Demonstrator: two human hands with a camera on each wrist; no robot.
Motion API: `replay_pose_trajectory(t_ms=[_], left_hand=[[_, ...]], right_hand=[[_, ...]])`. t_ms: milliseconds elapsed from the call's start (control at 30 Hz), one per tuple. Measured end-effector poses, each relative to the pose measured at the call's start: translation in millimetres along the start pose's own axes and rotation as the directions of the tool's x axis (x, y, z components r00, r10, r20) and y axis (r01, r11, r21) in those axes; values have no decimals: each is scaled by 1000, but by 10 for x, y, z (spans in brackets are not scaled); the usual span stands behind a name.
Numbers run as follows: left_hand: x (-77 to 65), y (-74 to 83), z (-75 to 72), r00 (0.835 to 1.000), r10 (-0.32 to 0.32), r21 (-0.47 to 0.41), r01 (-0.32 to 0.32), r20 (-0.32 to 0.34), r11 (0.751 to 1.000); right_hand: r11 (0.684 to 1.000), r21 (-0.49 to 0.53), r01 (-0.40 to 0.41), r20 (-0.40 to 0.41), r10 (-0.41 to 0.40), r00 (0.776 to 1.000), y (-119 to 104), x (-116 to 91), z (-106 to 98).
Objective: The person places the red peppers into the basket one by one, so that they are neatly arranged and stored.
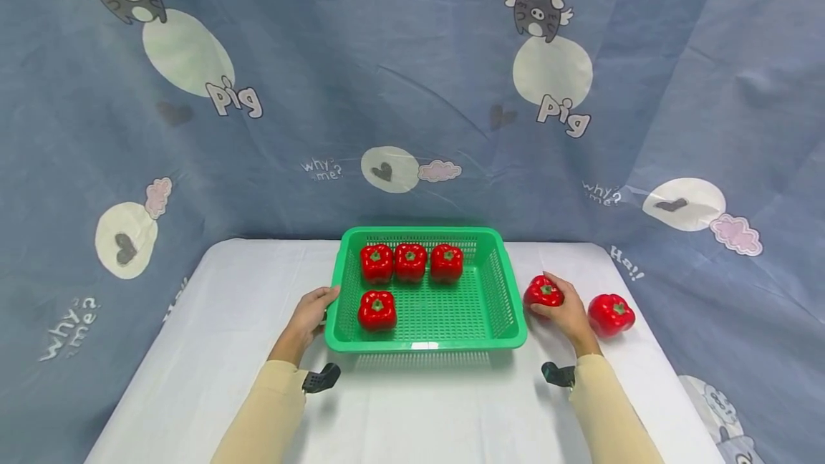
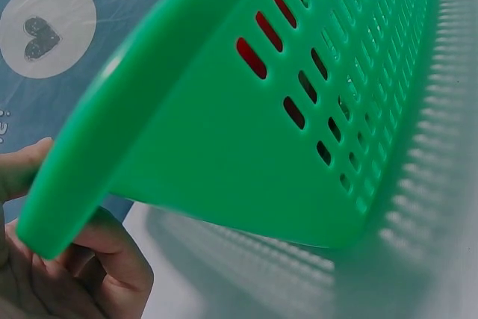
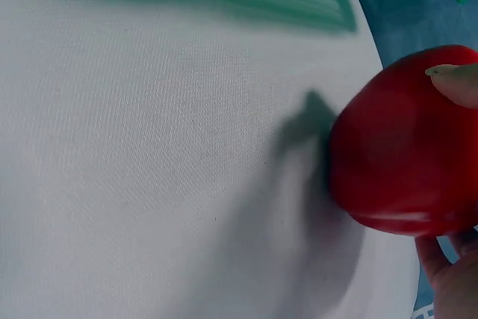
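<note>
A green plastic basket stands on the white table with several red bell peppers inside. Three of them line the back and one sits front left. My left hand grips the basket's left rim, the thumb above it and the fingers curled beneath, as the left wrist view shows. To the right of the basket, my right hand holds a red bell pepper between thumb and fingers. In the right wrist view this bell pepper has the thumb on one side and fingertips at the other.
Another red bell pepper lies on the white table near its right edge, just right of my right hand. A blue cloth printed with pigs hangs behind the table and along its sides.
</note>
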State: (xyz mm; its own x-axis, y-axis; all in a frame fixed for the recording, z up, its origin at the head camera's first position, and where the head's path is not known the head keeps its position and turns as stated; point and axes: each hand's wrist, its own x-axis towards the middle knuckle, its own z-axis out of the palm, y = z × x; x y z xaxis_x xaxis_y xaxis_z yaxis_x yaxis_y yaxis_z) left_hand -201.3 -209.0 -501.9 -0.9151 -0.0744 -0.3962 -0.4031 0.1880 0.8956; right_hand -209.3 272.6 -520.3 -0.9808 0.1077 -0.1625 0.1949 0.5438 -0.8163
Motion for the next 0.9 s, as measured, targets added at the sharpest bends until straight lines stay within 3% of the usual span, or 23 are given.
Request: replay_pose_trajectory(t_ms=[267, 400, 900], left_hand=[[-2, -2, -1, 1000, -10, 10, 11, -5, 1000], [4, 3, 12, 1000, -8, 9, 8, -6, 1000], [-8, 11, 12, 1000, -20, 20, 20, -7, 1000]], right_hand=[[1000, -10, 10, 38, -10, 999, -18, -24, -19], [1000, 15, -4, 15, 4, 1000, -58, -67, -49], [997, -1, 83, -57, -83, 995, -328, -223, -255]])
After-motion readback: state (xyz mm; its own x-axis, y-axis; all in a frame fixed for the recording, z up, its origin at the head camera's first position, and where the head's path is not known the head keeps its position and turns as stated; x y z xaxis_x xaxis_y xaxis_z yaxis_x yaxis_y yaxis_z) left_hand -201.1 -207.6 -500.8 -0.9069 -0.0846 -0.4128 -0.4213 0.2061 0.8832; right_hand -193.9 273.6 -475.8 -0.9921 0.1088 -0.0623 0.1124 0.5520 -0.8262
